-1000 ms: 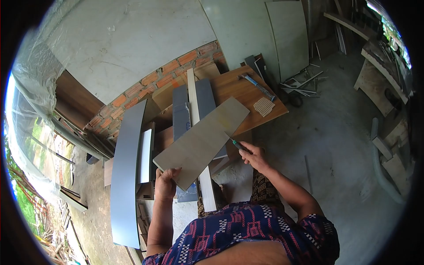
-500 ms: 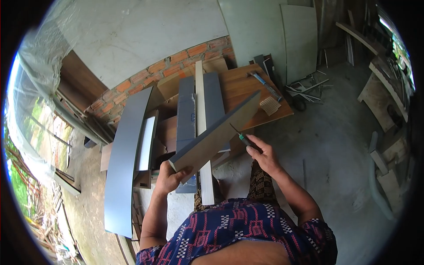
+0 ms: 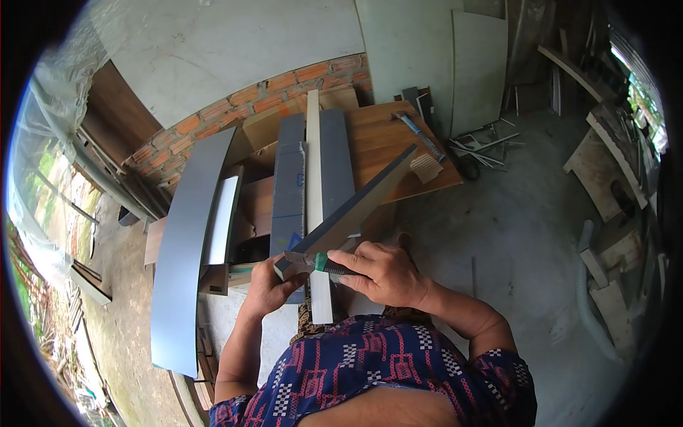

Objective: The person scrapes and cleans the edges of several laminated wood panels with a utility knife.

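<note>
My left hand (image 3: 269, 286) grips the near end of a grey board (image 3: 356, 205), which is turned on edge and runs diagonally away toward the upper right. In my right hand (image 3: 380, 272) is a green-handled tool (image 3: 329, 265), its tip pressed against the board's near end close to my left fingers. The two hands are almost touching. Below them lie my patterned shirt and lap.
A stack of grey and pale planks (image 3: 313, 171) lies ahead. A brown wooden panel (image 3: 388, 142) carries a hammer (image 3: 418, 135) and a corrugated piece (image 3: 425, 168). A long curved grey sheet (image 3: 186, 242) stands at left. Brick wall behind, bare concrete floor (image 3: 519, 235) right.
The board has been tipped from flat onto its edge. My right hand has moved with the tool from the board's middle edge down to its near end, beside my left hand.
</note>
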The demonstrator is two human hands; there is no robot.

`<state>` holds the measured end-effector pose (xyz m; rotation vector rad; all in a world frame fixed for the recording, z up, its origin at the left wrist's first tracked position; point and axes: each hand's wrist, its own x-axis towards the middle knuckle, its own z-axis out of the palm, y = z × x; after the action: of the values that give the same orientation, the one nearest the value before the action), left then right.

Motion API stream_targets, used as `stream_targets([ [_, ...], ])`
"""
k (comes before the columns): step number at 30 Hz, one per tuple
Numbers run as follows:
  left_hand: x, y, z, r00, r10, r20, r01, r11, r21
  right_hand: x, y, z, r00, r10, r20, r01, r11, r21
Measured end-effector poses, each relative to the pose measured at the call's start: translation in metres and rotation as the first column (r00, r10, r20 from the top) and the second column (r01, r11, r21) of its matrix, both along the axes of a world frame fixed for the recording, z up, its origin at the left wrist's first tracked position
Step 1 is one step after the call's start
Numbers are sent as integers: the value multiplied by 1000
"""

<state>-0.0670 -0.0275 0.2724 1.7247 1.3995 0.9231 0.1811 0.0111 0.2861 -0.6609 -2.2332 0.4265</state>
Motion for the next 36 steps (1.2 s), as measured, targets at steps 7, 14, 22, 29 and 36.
stream_targets([
  [7,-5,-4,-8,998,44,-37,-46,997,-67,28,39,-16,979,-195,62,200,974,-102],
  [14,-7,-6,-12,995,85,54,-77,988,-134,74,118,-50,918,-394,54,397,905,-152],
  [22,-8,-11,-28,996,78,34,-76,995,-68,103,158,-104,729,-625,-281,120,521,-845],
  [29,-7,-20,-37,982,118,147,-92,981,-173,56,100,-168,627,-618,-474,-473,181,-862],
  [36,9,-32,-53,822,201,532,-40,953,-299,24,87,-168,609,-520,-599,-662,83,-745],
])
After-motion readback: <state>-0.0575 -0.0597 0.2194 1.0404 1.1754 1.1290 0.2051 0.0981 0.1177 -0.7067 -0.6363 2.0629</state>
